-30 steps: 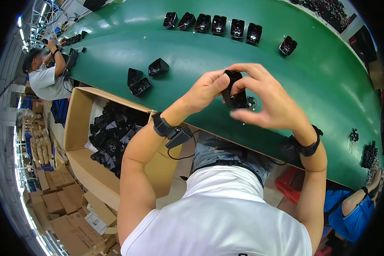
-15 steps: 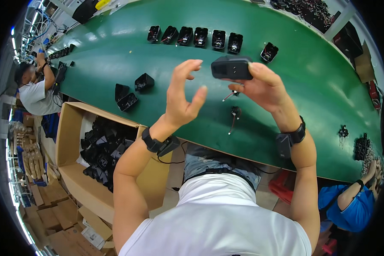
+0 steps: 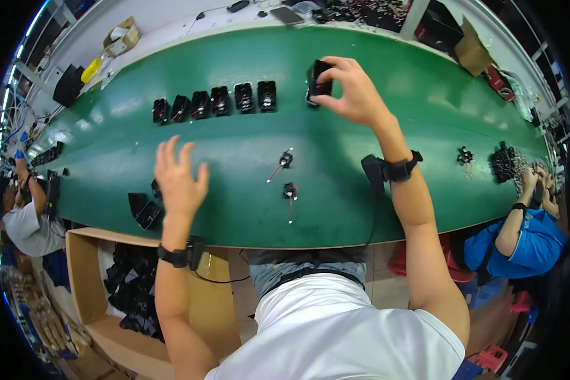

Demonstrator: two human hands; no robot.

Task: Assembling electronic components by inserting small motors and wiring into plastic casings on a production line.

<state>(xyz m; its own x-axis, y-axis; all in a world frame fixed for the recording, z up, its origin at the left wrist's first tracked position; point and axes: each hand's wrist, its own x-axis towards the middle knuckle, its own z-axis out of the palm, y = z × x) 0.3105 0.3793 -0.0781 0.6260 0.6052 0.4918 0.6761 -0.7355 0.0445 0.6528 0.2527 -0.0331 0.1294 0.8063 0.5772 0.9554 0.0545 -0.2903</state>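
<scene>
At the far side of the green table, my right hand (image 3: 345, 88) has its thumb and fingers closed around a black box-shaped housing (image 3: 315, 81). My fingers cover part of it, and I cannot tell whether it touches the table. My left hand (image 3: 180, 177) is empty, fingers spread, above the table at the left. Beside and partly behind it are a few empty black housings (image 3: 147, 215). A row of several open black housings (image 3: 219, 101) with parts and red wires inside stands left of my right hand. Two small black parts with red wires (image 3: 289, 191) lie mid-table.
A cardboard box (image 3: 85, 288) full of black pieces stands against the near left table edge. A small dark part (image 3: 465, 156) and a pile of black parts (image 3: 505, 161) lie at the right. One person (image 3: 28, 218) works at far left, another (image 3: 519, 237) at right.
My right hand has moved forward, to about where a lone housing stood beyond the row. My left hand has moved left, away from the right, and its fingers have spread. The view has shifted.
</scene>
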